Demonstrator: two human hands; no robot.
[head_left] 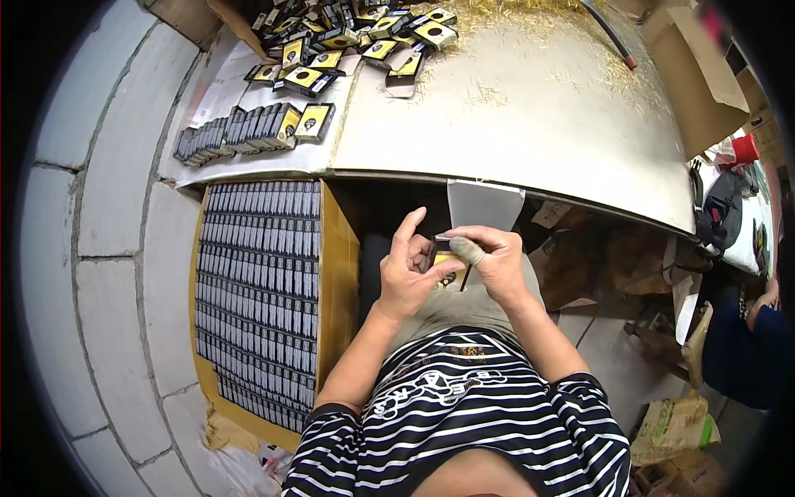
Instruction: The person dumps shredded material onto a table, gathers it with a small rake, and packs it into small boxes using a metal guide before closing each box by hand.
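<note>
A small yellow-and-black cardboard box [449, 282] is held in front of my lap, partly covered by my fingers. My left hand [401, 277] grips its left side, thumb across the front, index finger raised and the other fingers curled behind. At the upper end of the box, my right hand [498, 263] pinches with thumb and fingers around what looks like a dark flap. The right thumb wears a greyish covering. Whatever is inside the box cannot be seen.
A carton [338, 273] packed with rows of similar boxes stands at my left. On the worktable [513, 137] are a row of boxes [263, 128], a heap of loose ones [302, 80] and scattered thin golden pieces [489, 87]. Another person [749, 344] is at far right.
</note>
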